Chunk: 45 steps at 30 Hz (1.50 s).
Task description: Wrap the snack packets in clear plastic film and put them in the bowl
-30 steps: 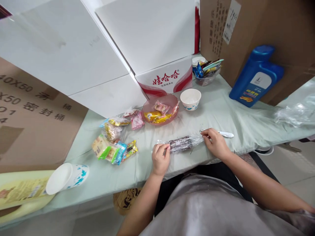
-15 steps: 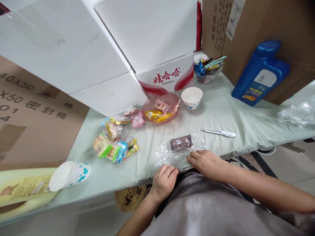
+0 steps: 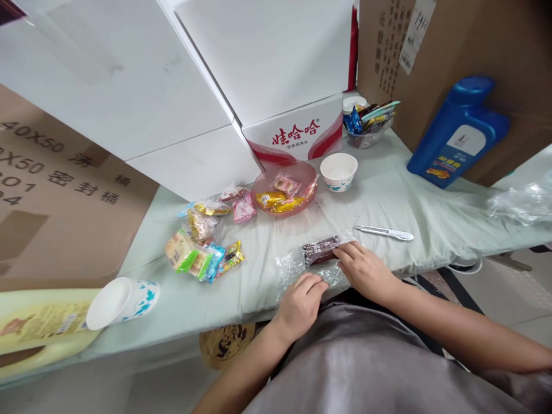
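A dark brown wrapped snack packet [image 3: 317,251] lies on a crinkled sheet of clear plastic wrap [image 3: 290,269] near the table's front edge. My right hand [image 3: 366,271] is at the packet's right end, fingers bent and pressed together on the film there. Closer to me, my left hand [image 3: 302,303] pinches the near edge of the same sheet, thumb and fingers closed. The film under both sets of fingertips is partly hidden. To the right, beyond my right hand, lies a white utility knife [image 3: 384,232].
Behind stand a pink bowl [image 3: 287,210] of snacks and a white paper cup [image 3: 338,171]. Snack packets [image 3: 200,259] lie to the left, near a tipped paper cup [image 3: 123,302]. A blue bottle [image 3: 459,135] stands right, before cardboard boxes [image 3: 414,86].
Both hands have moved slightly away from my body, bringing the near edge of the plastic wrap up toward the brown packet. My right fingers now reach its right end.
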Motion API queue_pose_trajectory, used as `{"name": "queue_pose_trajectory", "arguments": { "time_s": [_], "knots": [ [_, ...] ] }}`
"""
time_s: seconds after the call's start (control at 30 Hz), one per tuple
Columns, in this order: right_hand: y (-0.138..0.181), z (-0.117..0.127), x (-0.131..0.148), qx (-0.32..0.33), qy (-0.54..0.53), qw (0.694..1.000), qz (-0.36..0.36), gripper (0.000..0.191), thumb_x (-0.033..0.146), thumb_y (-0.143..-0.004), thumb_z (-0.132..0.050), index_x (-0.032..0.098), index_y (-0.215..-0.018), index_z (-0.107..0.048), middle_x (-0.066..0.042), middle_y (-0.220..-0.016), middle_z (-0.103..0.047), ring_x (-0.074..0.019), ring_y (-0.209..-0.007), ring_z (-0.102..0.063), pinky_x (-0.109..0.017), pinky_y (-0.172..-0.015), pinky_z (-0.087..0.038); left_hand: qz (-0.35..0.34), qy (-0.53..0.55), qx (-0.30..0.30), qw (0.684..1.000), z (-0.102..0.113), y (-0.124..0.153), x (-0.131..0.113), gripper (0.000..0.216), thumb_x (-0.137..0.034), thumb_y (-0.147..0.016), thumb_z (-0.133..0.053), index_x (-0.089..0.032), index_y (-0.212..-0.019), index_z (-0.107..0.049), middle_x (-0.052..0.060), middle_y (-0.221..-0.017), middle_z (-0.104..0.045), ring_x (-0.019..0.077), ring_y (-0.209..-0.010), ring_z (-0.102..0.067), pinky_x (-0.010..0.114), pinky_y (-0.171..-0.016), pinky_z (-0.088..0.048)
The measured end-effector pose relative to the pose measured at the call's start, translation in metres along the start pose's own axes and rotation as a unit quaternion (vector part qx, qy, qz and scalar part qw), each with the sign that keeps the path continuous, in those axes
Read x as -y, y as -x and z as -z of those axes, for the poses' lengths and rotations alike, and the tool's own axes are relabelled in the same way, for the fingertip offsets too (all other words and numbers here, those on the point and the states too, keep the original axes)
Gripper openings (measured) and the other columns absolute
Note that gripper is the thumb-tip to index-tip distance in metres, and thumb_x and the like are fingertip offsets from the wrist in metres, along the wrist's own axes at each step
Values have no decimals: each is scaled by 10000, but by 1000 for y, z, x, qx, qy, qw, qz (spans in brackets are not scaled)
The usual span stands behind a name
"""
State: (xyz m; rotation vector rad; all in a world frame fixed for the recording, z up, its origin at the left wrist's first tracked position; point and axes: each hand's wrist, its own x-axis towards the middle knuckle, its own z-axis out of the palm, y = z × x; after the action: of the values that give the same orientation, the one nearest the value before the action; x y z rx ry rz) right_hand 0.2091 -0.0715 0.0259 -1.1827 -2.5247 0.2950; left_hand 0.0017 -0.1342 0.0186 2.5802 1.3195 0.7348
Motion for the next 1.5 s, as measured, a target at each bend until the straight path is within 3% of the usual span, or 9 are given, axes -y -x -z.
{"name": "queue_pose_trajectory", "arguments": {
  "time_s": [0.13, 0.4, 0.6, 0.83, 1.03, 1.1, 1.2, 1.33, 1.5],
  "knots": [
    [-6, -11, -10, 3, 42, 999, -23, 343, 152, -926, -459, 158, -1258, -547, -158, -1234, -603, -273, -1024, -597, -412, -844, -528, 27, -68, -62, 995, -24, -29, 17, 277, -115, -901, -477, -213, -1084, -660, 112, -1108, -643, 260, -1086, -583, 446, -935, -509],
    [-5, -2, -24, 103, 132, 973, -156, 841, 524, -741, -731, 165, -1436, -421, -219, -1509, -373, -343, -929, -678, -433, -751, -545, 134, -114, -8, 984, -29, -44, 43, 607, -388, -762, -736, -214, -1310, -543, 147, -1261, -580, 372, -1220, -482, 569, -1025, -369],
    [-13, 4, -32, 173, 132, 956, -195, 1085, 670, -626, -747, 174, -1499, -338, -246, -1570, -199, -325, -831, -712, -424, -709, -551, 210, 33, -7, 977, -5, -39, 78, 478, -261, -694, -763, -228, -1154, -638, 76, -1056, -665, 256, -980, -592, 402, -889, -478],
    [-26, 11, -32, 222, 118, 945, -207, 1241, 673, -576, -770, 177, -1553, -186, -218, -1599, -52, -349, -912, -699, -429, -739, -562, 404, 283, -17, 869, 12, -27, 101, 219, -374, -667, -696, -172, -690, -615, -31, -585, -560, 111, -546, -504, 220, -546, -374],
    [-29, 17, -29, 238, 105, 940, -222, 1292, 626, -543, -815, 225, -1562, -130, -222, -1600, -10, -356, -956, -691, -423, -785, -555, 472, 176, -7, 864, 30, -22, 101, 106, -255, -673, -627, -192, -673, -542, -45, -536, -508, 132, -515, -501, 243, -540, -391],
    [-30, 16, -29, 237, 105, 941, -217, 1314, 622, -533, -823, 219, -1564, -115, -229, -1596, 1, -361, -963, -688, -427, -795, -554, 448, 12, -78, 891, 38, -21, 95, 39, -183, -696, -591, -192, -723, -564, -4, -645, -567, 170, -623, -562, 289, -622, -448],
    [-33, 14, -30, 246, 107, 941, -205, 1328, 628, -525, -827, 204, -1564, -115, -239, -1593, 2, -367, -978, -684, -431, -829, -546, 265, -84, -146, 950, 37, -29, 69, 103, -155, -810, -520, -191, -851, -608, 63, -868, -633, 206, -845, -617, 344, -780, -504],
    [-35, 11, -31, 253, 108, 942, -191, 1325, 632, -522, -829, 174, -1560, -143, -255, -1588, -16, -394, -1046, -656, -443, -861, -536, -7, 24, 41, 999, 5, -59, 33, 329, -120, -869, -480, -216, -1165, -586, 78, -1221, -624, 211, -1188, -551, 390, -1037, -442],
    [-30, 11, -32, 226, 113, 951, -177, 1267, 650, -547, -805, 173, -1550, -195, -252, -1588, -48, -385, -1055, -653, -435, -864, -539, 51, -11, 146, 988, -24, -86, 35, 632, -74, -745, -573, -220, -1353, -483, 104, -1321, -566, 279, -1254, -489, 501, -1098, -352]
  ]
}}
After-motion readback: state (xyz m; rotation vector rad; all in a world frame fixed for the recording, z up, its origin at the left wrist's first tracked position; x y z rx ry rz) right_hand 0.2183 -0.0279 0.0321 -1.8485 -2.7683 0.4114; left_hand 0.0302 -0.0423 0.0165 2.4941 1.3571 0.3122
